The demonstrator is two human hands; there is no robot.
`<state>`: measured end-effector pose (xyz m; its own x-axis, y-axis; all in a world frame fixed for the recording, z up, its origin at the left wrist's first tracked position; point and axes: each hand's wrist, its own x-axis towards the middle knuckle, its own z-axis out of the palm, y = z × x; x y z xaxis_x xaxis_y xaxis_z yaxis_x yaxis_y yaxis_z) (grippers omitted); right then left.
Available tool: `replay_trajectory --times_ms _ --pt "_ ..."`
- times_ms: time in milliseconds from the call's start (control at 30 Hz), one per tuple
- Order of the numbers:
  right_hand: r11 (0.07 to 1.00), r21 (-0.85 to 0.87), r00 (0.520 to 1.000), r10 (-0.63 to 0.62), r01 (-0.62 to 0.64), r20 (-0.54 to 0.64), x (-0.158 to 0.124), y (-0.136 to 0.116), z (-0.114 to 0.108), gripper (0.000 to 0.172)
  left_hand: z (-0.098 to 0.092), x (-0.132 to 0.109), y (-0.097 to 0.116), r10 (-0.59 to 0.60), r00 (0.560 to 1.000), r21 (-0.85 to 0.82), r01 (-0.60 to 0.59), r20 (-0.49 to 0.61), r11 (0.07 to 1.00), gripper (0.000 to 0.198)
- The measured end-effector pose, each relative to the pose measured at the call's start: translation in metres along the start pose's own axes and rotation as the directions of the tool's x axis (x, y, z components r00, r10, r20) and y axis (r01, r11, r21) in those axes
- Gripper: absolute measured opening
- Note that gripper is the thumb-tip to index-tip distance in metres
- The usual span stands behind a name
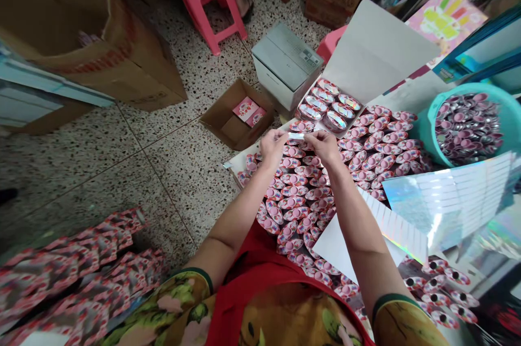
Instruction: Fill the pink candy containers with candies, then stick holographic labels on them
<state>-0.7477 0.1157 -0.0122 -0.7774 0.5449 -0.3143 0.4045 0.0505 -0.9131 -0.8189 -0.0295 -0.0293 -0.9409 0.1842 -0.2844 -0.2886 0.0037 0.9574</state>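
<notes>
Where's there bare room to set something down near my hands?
Bare speckled terrazzo floor lies left of the left hand, between the small open cardboard box and the big brown carton. Under both hands, right hand included, the board of pink-and-silver round badges is packed solid. The teal plastic tub is full, and holographic sticker sheets cover the right.

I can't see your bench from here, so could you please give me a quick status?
Left hand and right hand pinch a small strip between them. Rows of pink round pieces beneath. Nothing between the hands.
</notes>
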Motion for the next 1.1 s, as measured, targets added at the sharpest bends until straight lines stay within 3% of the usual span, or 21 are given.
replay_trajectory --times_ms 133,267,633,767,867,1100 --pt "0.974 -0.216 0.987 -0.103 0.075 -0.121 0.024 -0.002 -0.005 0.032 0.022 0.015 -0.003 0.165 0.982 0.445 -0.108 -0.091 0.889 0.011" --pt "0.914 -0.398 0.972 -0.161 0.081 -0.171 0.044 -0.001 -0.006 0.022 0.039 0.022 0.000 0.162 0.982 0.661 -0.059 -0.096 0.748 0.010" --pt "0.788 -0.616 0.972 -0.139 -0.008 -0.191 0.050 -0.002 -0.005 0.017 0.050 0.026 -0.012 0.181 0.982 0.770 -0.074 -0.055 0.634 0.013" --pt "0.742 -0.662 0.964 -0.087 -0.105 -0.250 0.052 -0.006 -0.006 0.016 0.051 0.026 -0.008 0.152 0.985 0.799 -0.027 -0.081 0.600 0.006" --pt "0.723 -0.677 0.961 -0.070 -0.136 -0.269 0.055 -0.006 -0.012 0.016 0.047 0.029 -0.004 0.131 0.986 0.810 0.005 -0.101 0.586 0.014" --pt "0.672 -0.729 0.973 -0.059 -0.128 -0.224 0.053 -0.013 -0.004 0.013 0.039 0.044 0.007 0.042 0.999 0.839 -0.017 -0.007 0.544 0.021"
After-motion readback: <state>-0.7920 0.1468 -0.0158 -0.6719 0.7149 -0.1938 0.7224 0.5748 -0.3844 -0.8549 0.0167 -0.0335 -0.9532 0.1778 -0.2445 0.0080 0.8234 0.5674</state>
